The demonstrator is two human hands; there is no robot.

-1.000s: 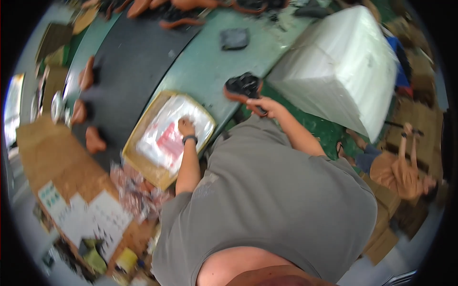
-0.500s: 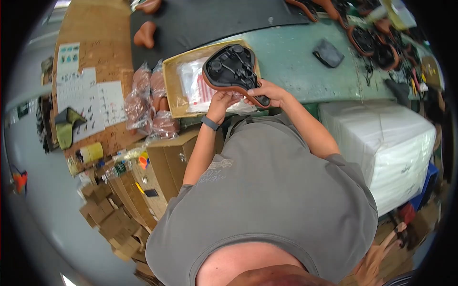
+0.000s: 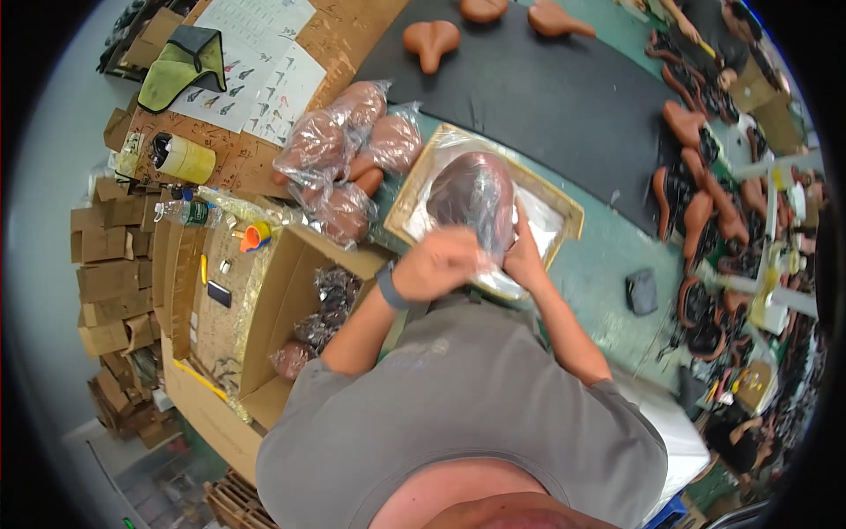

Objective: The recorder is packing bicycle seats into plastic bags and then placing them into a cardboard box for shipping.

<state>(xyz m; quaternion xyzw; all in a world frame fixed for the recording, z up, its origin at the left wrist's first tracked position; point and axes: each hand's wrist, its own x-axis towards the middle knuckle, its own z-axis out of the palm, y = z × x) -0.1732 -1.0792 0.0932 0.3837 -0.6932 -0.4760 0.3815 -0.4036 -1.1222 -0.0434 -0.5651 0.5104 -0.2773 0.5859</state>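
Note:
A brown bicycle saddle (image 3: 463, 189) in a clear plastic bag is held above a shallow yellowish box (image 3: 571, 222) lined with clear film and white sheets. My right hand (image 3: 525, 254) grips its right side near the narrow end, fingers partly hidden behind it. Close to the bag's near end is my left hand (image 3: 442, 263), its fingers smeared by motion; whether they hold the plastic is unclear. Left of the box lie several bagged brown saddles (image 3: 317, 141) in a pile.
An open carton (image 3: 357, 256) at my left contains bagged items. Three bare saddles (image 3: 432, 40) sit along the black mat (image 3: 520, 88). Many more saddles (image 3: 696, 225) crowd the bench's right side, beside another person (image 3: 718, 48). A dark pouch (image 3: 641, 292) lies nearer.
The saddle, earlier bare with its underside up, is now inside a clear bag with its brown cover showing. My view has turned, bringing the open carton into sight.

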